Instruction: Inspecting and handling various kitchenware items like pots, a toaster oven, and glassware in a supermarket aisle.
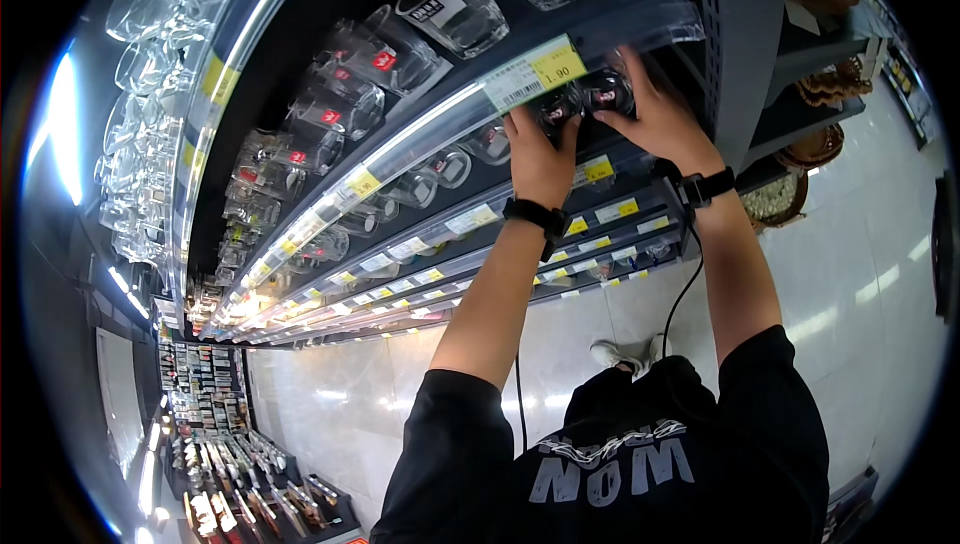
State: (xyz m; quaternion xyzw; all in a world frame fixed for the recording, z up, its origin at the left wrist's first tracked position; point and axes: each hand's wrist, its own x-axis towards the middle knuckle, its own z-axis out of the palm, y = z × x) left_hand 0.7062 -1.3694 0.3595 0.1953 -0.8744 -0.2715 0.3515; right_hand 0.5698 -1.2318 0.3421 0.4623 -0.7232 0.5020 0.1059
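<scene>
My left hand (pixel 540 161) reaches into a shelf bay, thumb and fingers around a small clear glass (pixel 559 110) with a red sticker. Close beside it, my right hand (pixel 667 123) holds a similar glass (pixel 606 93) between thumb and fingers. The two glasses sit side by side, very near each other or touching; whether they rest on the shelf is hidden. A yellow-and-white price tag (pixel 534 72) on the shelf edge above partly covers the left glass and fingers. Each wrist wears a black band.
More glasses (pixel 450 166) line the same shelf to the left. Larger tumblers (pixel 454 9) stand on the shelf above, behind a clear label rail (pixel 420 140). A grey upright post (pixel 739 41) rises right of my right hand, with wicker baskets (pixel 814 146) beyond. A black cable (pixel 682 289) hangs from my right wrist.
</scene>
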